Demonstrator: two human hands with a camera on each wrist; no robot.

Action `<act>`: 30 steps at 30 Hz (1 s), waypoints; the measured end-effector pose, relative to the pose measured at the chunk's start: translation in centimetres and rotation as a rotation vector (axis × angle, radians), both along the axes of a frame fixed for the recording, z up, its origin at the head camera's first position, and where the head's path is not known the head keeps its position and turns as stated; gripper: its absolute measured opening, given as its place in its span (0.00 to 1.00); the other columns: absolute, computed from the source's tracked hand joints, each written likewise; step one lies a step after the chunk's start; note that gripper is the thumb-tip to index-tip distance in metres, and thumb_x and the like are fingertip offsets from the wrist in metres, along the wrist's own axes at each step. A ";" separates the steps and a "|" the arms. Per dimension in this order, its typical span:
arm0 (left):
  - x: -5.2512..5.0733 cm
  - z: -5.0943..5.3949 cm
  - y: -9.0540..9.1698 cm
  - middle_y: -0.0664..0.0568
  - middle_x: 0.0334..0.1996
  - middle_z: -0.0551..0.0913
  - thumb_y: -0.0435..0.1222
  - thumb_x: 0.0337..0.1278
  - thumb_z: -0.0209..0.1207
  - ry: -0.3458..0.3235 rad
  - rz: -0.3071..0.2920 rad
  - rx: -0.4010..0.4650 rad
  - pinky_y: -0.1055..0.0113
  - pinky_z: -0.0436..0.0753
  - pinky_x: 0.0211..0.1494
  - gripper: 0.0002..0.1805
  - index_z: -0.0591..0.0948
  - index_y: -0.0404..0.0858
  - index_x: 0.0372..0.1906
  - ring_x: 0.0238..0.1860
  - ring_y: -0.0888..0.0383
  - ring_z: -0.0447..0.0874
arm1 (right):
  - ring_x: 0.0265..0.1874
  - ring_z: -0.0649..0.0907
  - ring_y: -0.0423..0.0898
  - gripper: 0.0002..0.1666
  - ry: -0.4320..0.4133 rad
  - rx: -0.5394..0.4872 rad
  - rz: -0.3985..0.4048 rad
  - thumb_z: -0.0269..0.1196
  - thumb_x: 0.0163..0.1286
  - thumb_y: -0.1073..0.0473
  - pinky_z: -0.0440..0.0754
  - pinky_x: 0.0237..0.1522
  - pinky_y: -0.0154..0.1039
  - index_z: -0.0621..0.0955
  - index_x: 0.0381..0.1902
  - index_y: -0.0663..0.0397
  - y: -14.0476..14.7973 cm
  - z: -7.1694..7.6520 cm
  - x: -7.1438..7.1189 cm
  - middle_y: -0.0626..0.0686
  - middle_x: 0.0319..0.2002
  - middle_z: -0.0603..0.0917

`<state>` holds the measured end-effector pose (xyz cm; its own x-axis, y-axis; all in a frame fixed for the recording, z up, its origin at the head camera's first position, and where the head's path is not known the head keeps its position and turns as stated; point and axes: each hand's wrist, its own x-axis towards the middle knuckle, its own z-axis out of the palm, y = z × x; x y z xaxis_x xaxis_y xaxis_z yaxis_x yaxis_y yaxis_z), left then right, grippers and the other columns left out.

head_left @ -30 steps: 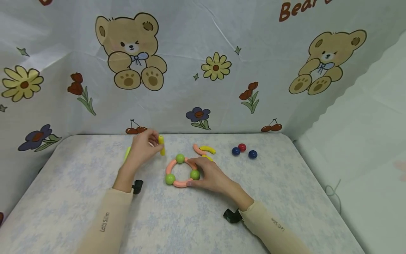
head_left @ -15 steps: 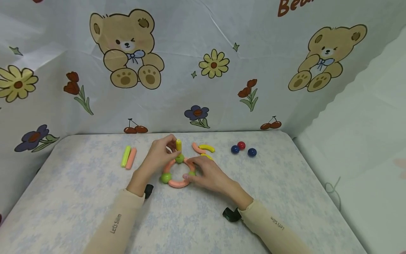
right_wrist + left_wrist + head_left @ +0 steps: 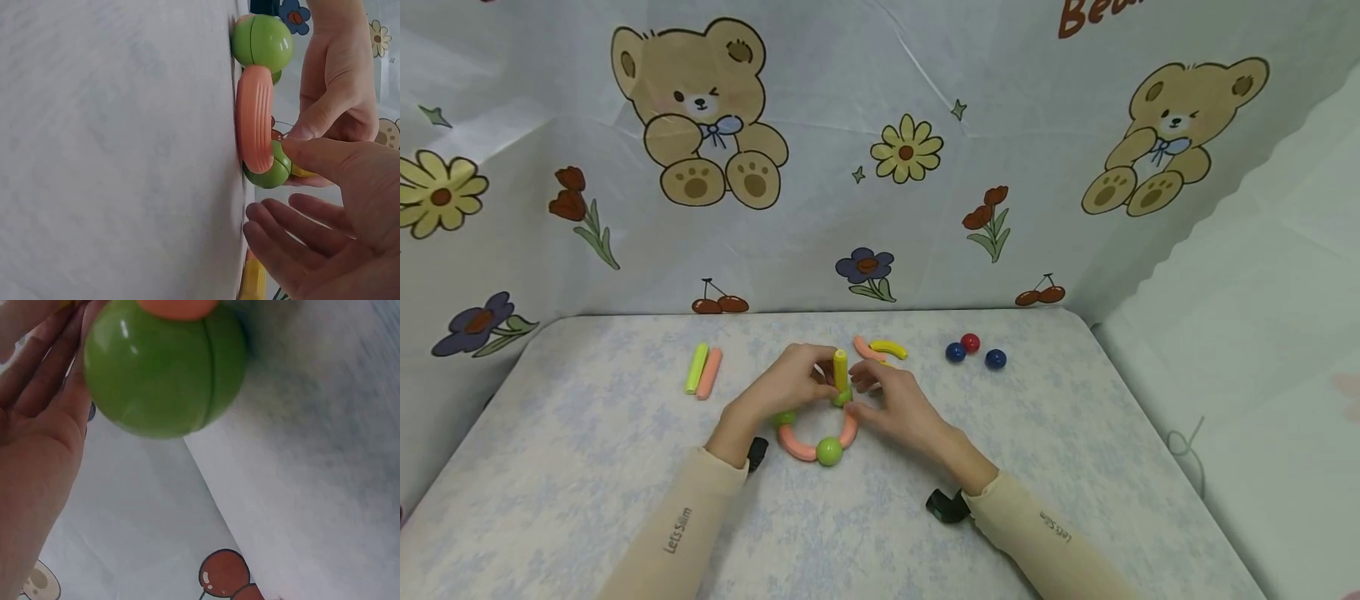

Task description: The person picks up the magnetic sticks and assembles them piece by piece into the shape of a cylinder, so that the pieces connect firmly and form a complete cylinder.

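Yellow and upright, the short stick (image 3: pixel 841 371) is pinched in the grip of the left hand (image 3: pixel 790 382), its foot apparently on the far green ball (image 3: pixel 842 398) of the pink-and-green ring (image 3: pixel 797 445). Beside that ball, the right hand (image 3: pixel 897 405) has its grip spread; whether it touches is unclear. Since half a second ago the ring has turned, bringing the near green ball (image 3: pixel 829 452) round. That suggests aligning; a firm joint doesn't show. Further out on the counter (image 3: pixel 1045 467) lie loose arcs (image 3: pixel 889 349).
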<state>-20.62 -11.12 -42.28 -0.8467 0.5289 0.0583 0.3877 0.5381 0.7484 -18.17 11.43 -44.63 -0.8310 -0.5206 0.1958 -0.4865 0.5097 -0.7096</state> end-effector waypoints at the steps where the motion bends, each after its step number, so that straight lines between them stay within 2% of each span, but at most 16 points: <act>1: 0.1 0.0 0.2 0.54 0.38 0.88 0.27 0.57 0.74 -0.006 -0.018 0.006 0.63 0.86 0.46 0.11 0.86 0.45 0.39 0.41 0.58 0.87 | 0.52 0.88 0.49 0.25 -0.016 -0.002 0.004 0.74 0.68 0.60 0.87 0.54 0.45 0.80 0.60 0.54 0.0 0.0 -0.1 0.54 0.52 0.88; 4: 0.3 0.0 0.6 0.53 0.40 0.89 0.24 0.58 0.72 -0.014 -0.058 0.015 0.64 0.87 0.48 0.13 0.86 0.45 0.40 0.43 0.58 0.88 | 0.53 0.87 0.48 0.28 -0.057 -0.004 0.015 0.75 0.67 0.62 0.87 0.54 0.43 0.79 0.62 0.52 0.1 -0.2 -0.2 0.53 0.53 0.89; 7: 0.3 -0.1 0.7 0.54 0.41 0.89 0.23 0.57 0.70 -0.013 -0.054 0.018 0.63 0.87 0.49 0.15 0.87 0.47 0.40 0.43 0.59 0.88 | 0.52 0.88 0.47 0.28 -0.078 -0.001 0.015 0.75 0.67 0.63 0.88 0.53 0.42 0.79 0.63 0.53 0.1 -0.2 -0.2 0.54 0.52 0.89; 10: 0.3 0.1 0.4 0.55 0.40 0.89 0.24 0.60 0.68 -0.011 -0.012 0.008 0.61 0.86 0.49 0.14 0.87 0.47 0.39 0.43 0.59 0.88 | 0.49 0.88 0.47 0.27 -0.083 -0.005 0.017 0.75 0.67 0.63 0.88 0.52 0.43 0.80 0.62 0.53 0.2 -0.2 -0.2 0.53 0.51 0.89; 14: 0.1 0.7 -0.6 0.53 0.38 0.88 0.26 0.64 0.67 0.016 0.082 -0.026 0.57 0.85 0.48 0.07 0.87 0.41 0.40 0.42 0.57 0.85 | 0.47 0.89 0.47 0.20 -0.076 0.006 0.018 0.75 0.67 0.62 0.88 0.51 0.42 0.83 0.55 0.53 0.2 -0.2 -0.3 0.50 0.48 0.89; 19: -0.6 1.3 -3.5 0.49 0.35 0.87 0.29 0.66 0.68 0.111 0.262 -0.107 0.57 0.82 0.44 0.02 0.86 0.37 0.40 0.39 0.53 0.84 | 0.45 0.89 0.46 0.16 -0.065 0.011 0.009 0.76 0.66 0.62 0.88 0.50 0.41 0.85 0.50 0.53 0.2 -0.4 -0.4 0.49 0.46 0.88; 24: -0.7 1.6 -7.8 0.42 0.35 0.86 0.29 0.65 0.67 0.194 0.512 -0.139 0.53 0.80 0.42 0.03 0.84 0.35 0.38 0.38 0.46 0.83 | 0.44 0.89 0.45 0.17 -0.058 -0.003 -0.020 0.76 0.65 0.63 0.89 0.49 0.39 0.85 0.51 0.54 0.2 -0.5 -0.3 0.50 0.47 0.89; 27: -0.5 1.5 -10.5 0.38 0.36 0.85 0.30 0.66 0.66 0.166 0.664 -0.165 0.52 0.78 0.42 0.05 0.82 0.32 0.39 0.39 0.42 0.80 | 0.43 0.88 0.43 0.17 -0.046 -0.012 -0.046 0.76 0.65 0.62 0.89 0.48 0.38 0.86 0.51 0.53 0.2 -0.6 -0.3 0.49 0.46 0.89; 30: -0.2 1.3 -12.8 0.36 0.38 0.83 0.34 0.67 0.64 0.053 0.759 -0.222 0.53 0.75 0.40 0.09 0.81 0.31 0.42 0.40 0.40 0.77 | 0.42 0.88 0.43 0.17 -0.033 -0.014 -0.079 0.76 0.65 0.62 0.89 0.46 0.37 0.86 0.51 0.53 0.1 -0.6 -0.2 0.50 0.46 0.89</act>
